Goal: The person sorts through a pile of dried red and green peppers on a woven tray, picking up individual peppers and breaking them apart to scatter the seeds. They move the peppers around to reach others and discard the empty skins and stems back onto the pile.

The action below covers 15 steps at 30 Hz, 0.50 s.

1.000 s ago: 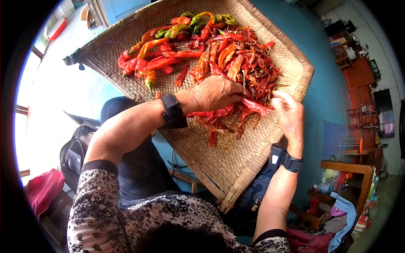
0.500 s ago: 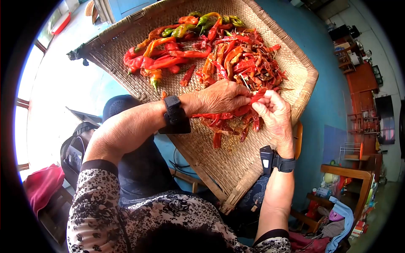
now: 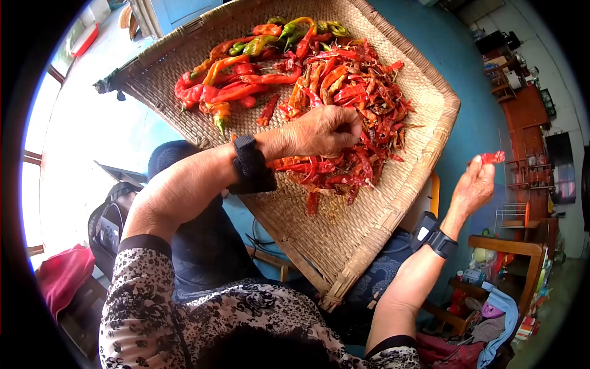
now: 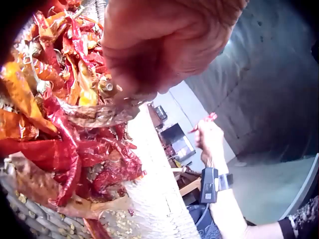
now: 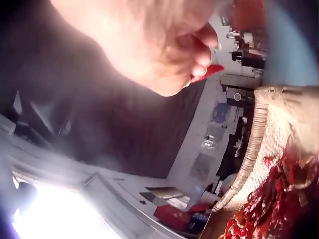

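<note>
In the head view my left hand point(image 3: 322, 130) is over the chili heap with its fingers curled; no chili shows in its grip. The left wrist view has its fingertips close over a brownish dried chili point(image 4: 102, 115). My right hand point(image 3: 474, 187) is out past the right side of the woven tray point(image 3: 362, 230), raised over the floor. Its thumb and fingers pinch a short red chili piece point(image 3: 491, 158), whose tip also shows in the right wrist view point(image 5: 212, 71). Dried red chilies point(image 3: 369, 92) lie heaped in the tray's middle.
Fresher red, orange and green peppers point(image 3: 227, 92) lie at the tray's upper left. Loose seeds point(image 3: 332, 212) are scattered near the front. At the right stands a wooden chair point(image 3: 507, 244) with cloths on it. The person's legs are under the tray's near side.
Half a second ago both hands met at a red chili over the heap. My right hand has since moved right, past the tray's rim, with a red piece. The left stayed over the heap.
</note>
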Tool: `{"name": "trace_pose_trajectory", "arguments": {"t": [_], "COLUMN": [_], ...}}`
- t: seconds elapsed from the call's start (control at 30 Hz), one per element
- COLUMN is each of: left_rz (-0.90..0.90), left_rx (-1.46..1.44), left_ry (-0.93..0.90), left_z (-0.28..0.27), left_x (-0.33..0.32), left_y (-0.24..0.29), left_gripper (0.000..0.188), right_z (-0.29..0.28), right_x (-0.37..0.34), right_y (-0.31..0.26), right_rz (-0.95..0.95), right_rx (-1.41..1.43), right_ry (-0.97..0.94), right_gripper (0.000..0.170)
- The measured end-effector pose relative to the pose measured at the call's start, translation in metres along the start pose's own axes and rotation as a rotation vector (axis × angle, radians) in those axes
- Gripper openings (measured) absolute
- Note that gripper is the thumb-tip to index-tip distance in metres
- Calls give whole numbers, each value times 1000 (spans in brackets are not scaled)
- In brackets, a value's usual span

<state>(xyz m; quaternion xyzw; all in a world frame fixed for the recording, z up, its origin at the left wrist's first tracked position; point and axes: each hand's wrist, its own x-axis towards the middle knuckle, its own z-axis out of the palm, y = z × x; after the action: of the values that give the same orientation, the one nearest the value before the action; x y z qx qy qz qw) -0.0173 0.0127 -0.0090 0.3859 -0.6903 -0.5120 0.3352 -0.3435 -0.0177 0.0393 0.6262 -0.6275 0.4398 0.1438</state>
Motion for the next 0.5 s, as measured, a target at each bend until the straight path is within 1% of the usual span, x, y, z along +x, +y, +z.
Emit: {"name": "trace_pose_trajectory", "arguments": {"t": [0.03, 0.07, 0.1, 0.17, 0.2, 0.23, 0.3, 0.37, 0.4, 0.43, 0.47, 0.5], "left_rz": [1, 26, 52, 44, 77, 109, 106, 62, 60, 58, 56, 52], "left_rx": [0, -163, -325, -377, -454, -531, -535, -519, -517, -517, -517, -517], "left_ry": [1, -3, -6, 22, 53, 84, 75, 75, 75, 73, 70, 68], "left_z": [-2, -4, -5, -7, -7, -7, -10, -9, -8, -6, -5, -5], "left_x": [1, 2, 3, 5, 6, 6, 5, 1, 1, 1, 1, 1], "left_y": [-1, -4, -5, -3, -3, -3, -1, 5, 6, 6, 6, 6], "left_gripper": [7, 8, 8, 10, 9, 9, 10, 11, 11, 12, 12, 12], "right_z": [-8, -14, -17, -22, -24, -22, -16, 3, 0, 3, 4, 11], "right_x": [0, -2, -4, -6, -7, -7, -10, -17, -17, -24, -28, -37], "right_y": [2, 0, 2, 7, 8, 12, 18, 13, -19, -39, -65, -77], "right_rz": [29, 121, 118, 178, 194, 193, 52, 99, 190, 171, 232, 114], "right_rx": [-289, -422, -421, -641, -647, -647, -306, 299, 475, 635, 702, 812], "right_ry": [-9, -54, -53, -213, -263, -265, -259, -342, -498, -572, -718, -833], "right_gripper": [24, 21, 21, 21, 19, 19, 26, 34, 34, 35, 41, 51]}}
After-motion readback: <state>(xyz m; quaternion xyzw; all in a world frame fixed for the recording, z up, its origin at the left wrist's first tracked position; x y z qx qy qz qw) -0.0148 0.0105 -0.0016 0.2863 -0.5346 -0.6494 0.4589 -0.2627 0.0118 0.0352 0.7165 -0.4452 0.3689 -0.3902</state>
